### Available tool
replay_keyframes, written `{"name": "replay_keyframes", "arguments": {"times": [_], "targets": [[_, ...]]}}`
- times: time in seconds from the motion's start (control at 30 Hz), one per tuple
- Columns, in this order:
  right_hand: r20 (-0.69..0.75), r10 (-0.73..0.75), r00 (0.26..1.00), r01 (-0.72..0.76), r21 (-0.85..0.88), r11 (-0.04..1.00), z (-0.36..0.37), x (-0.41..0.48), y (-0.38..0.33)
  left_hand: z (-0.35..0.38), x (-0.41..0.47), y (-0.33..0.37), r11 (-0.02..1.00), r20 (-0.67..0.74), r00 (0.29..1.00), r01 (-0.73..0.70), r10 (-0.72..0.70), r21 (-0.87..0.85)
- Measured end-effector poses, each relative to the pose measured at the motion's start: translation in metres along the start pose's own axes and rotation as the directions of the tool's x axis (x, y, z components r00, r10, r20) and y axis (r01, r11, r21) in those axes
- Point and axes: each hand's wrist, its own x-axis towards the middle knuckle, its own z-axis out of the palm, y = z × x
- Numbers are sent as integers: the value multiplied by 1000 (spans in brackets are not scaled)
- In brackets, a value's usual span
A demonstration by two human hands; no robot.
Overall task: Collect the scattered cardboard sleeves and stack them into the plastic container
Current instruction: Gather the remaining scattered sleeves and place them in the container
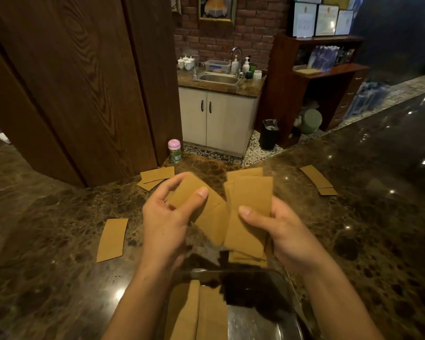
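From the head view, both hands are raised over a dark marble counter (59, 241), just beyond the far rim of the clear plastic container (290, 290) that sits at the near edge of the frame between the forearms. Several cardboard sleeves (201, 312) already lie flat inside the container, along its left side.

The left hand (165, 222) is closed around a single sleeve (204, 209), thumb pressed on its upper face and fingers curled behind it; the sleeve slants down to the right. The right hand (285, 231) grips a fanned bundle of sleeves (250, 209), thumb laid across the front of the top one, fingers wrapped behind. The bundle stands roughly upright, its lower ends hanging just above the container's far edge. The left hand's sleeve overlaps the bundle's left edge; whether they actually touch I cannot tell.

More sleeves remain scattered on the counter. One loose sleeve (112, 239) lies flat to the left of the left hand, apart from it. A small overlapping pair (156, 176) rests farther back on the left, near a pink-capped bottle (174, 150) that stands by the wooden wall panel (71, 82). Another pair (319, 180) lies well off to the right of the right hand.
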Motion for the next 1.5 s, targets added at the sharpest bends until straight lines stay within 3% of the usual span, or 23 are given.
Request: {"name": "replay_keyframes", "arguments": {"times": [0.1, 0.27, 0.47, 0.57, 0.63, 0.67, 0.73, 0.8, 0.83, 0.93, 1.03, 1.13, 1.23, 1.33, 1.4, 1.5], "targets": [[79, 30, 996, -24, -72, 997, 10, -4, 5, 12, -3, -1, 998, -34, 998, 47, -49, -46], [46, -14, 999, 16, -36, 999, 13, -7, 7, 13, -7, -2, 994, 54, 993, 101, -103, 51], [-37, -59, 998, 64, 157, 986, 16, -8, 14, 20, -15, 3, 959, 129, 975, 204, -180, -197], [-2, -76, 997, 75, 182, 980, 18, -8, 16, 24, -18, 2, 944, 227, 953, 250, -200, -214], [38, -97, 995, 93, 88, 992, 28, -7, 15, 31, -25, 0, 934, 314, 918, 308, -242, -181], [40, -137, 990, 139, -39, 990, 33, -7, 17, 34, -28, -3, 921, 349, 901, 338, -257, -193], [-5, -237, 971, 220, -354, 909, 40, -7, 19, 38, -32, -8, 879, 402, 874, 397, -273, -266], [-57, -299, 953, 236, -483, 843, 40, -12, 15, 35, -33, -12, 825, 409, 861, 450, -301, -341], [-27, -312, 950, 256, -508, 823, 37, -18, 13, 33, -32, -13, 822, 385, 869, 449, -311, -351], [255, -180, 950, 305, -633, 712, 24, -33, 11, 21, -30, -17, 843, 312, 871, 465, -380, -270], [360, -152, 920, 367, -663, 653, 21, -40, 13, 17, -32, -20, 754, 409, 784, 595, -468, -278], [226, -226, 947, 319, -612, 724, 20, -36, 15, 13, -42, -24, 711, 540, 695, 665, -475, -230], [283, -162, 945, 314, -655, 687, 15, -34, 13, 9, -47, -34, 724, 555, 668, 671, -495, -161], [344, -73, 936, 289, -631, 720, 18, -40, 10, 2, -52, -33, 654, 614, 625, 723, -482, -222], [328, -55, 943, 240, -555, 796, 18, -43, 12, -5, -58, -32, 604, 647, 630, 733, -430, -313], [377, 19, 926, 210, -556, 804, 17, -49, 16, -12, -68, -31, 692, 564, 693, 669, -449, -272]]}}
